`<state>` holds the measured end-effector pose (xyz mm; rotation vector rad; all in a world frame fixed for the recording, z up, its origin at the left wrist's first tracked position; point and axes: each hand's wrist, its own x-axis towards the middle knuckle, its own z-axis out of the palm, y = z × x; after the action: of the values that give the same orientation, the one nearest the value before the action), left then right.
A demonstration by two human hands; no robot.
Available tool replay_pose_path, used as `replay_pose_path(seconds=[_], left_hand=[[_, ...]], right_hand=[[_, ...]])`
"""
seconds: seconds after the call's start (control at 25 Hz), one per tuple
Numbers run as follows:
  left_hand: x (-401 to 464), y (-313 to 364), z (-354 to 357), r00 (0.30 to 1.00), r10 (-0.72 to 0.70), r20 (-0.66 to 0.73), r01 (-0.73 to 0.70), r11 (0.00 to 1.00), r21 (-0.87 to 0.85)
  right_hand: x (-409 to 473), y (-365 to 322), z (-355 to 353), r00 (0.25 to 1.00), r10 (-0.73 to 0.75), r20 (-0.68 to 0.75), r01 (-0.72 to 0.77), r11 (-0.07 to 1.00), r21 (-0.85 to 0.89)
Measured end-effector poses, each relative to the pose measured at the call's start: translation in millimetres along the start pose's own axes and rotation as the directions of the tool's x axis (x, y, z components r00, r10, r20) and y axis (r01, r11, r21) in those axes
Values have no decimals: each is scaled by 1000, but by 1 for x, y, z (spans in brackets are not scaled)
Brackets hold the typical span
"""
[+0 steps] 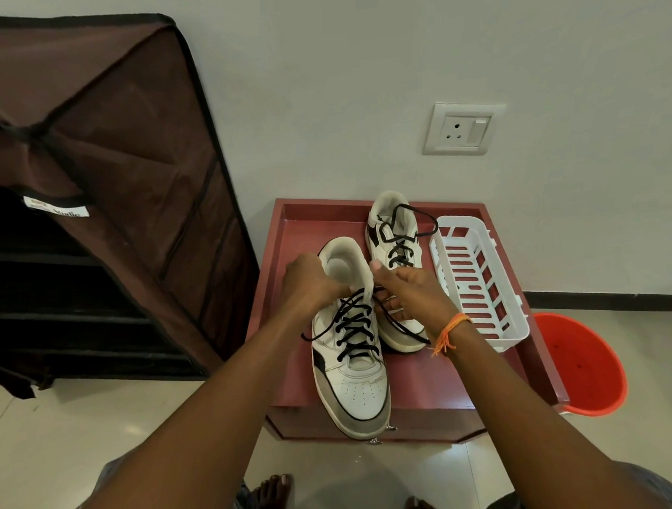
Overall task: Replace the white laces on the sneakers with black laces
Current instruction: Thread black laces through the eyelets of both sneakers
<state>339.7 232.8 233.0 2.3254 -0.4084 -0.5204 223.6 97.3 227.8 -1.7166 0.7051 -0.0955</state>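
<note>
Presently: near white leather sneaker (351,365) on red wooden desk (283,257), black cord laces (352,324) threaded; left hand (310,281) and right hand (411,293) each pinching a lace end at the collar; uneven pull risks lopsided ends

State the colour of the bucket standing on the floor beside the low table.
The bucket is orange-red; head view.

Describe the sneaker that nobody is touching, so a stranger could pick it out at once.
Find the red-brown tray against the wall, under the wall socket. Two white sneakers lie on it; take the far sneaker, next to the white slotted basket. Unlike the near sneaker, no hand touches it, and its black lace ends loop loose.
</note>
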Motion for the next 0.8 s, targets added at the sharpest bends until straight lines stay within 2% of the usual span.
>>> replay_pose_path(seconds=[0.16,0.28,0.36,0.48,0.56,0.6,0.68,0.76,0.8], left_hand=[[2,0,-3,999,-22,30,20,998,59],[3,1,-8,998,-31,61,27,998,51],[5,0,-10,996,-41,75,37,998,56],[7,0,-11,995,-64,82,61,997,43],[8,0,-12,992,-80,93,76,996,43],[9,0,-12,992,-79,97,76,996,42],[11,-1,-11,993,-65,97,62,998,31],[12,-2,-10,994,-49,97,47,999,25],[11,-3,-9,995,-39,94,36,999,31]], right_hand=[[-1,4,-2,981,-184,-68,177,980,-90],[4,-6,-15,937,-300,-181,221,907,-358],[6,-14,-34,878,-360,-316,201,876,-439],[3,-16,-69,729,-341,-593,100,911,-400],[1,-10,-78,668,-271,-693,63,949,-309],[3,-6,-76,681,-246,-689,46,954,-295],[8,1,-61,771,-267,-578,36,925,-379],[10,4,-40,866,-356,-351,117,826,-551],[11,5,-29,892,-391,-228,158,741,-652]])
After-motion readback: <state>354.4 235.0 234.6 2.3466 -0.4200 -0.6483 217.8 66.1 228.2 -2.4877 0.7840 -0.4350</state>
